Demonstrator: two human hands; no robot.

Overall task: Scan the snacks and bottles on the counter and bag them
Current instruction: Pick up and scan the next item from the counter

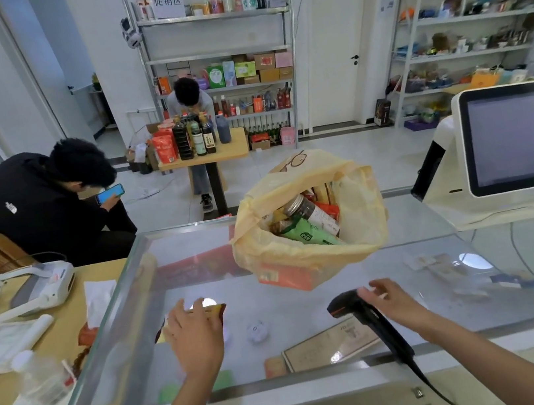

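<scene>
1. I stood behind a glass-topped display counter [309,307] in a small shop, with metal shelves of goods against the far wall and a white till screen [519,137] at the right.

2. My left hand [193,334] lay flat, fingers spread, over a small flat snack packet in dark red and yellow foil [217,310] on the glass at the near left. It covered the packet but had not closed on it.

3. I judged the packet light, thin and crinkly, and slippery on smooth glass. It would slide before it lifted, so I thought it best to pinch it by an edge seam, with the barcode kept bare.

4. My right hand [389,298] sat on the black plastic handheld scanner [368,319] at the near right, fingers loosely curled over its head. Whether they had truly closed around it I could not tell. It looked rigid and easy to hold by the handle, with a cable trailing toward me.

5. The pale yellow thin plastic bag [314,250] stood open mid-counter, soft-walled and slumping. It already held a clear ribbed jar, a green pouch and an orange box low inside.

6. The bag looked nearly full, so anything more would need to be laid on top gently.
</scene>
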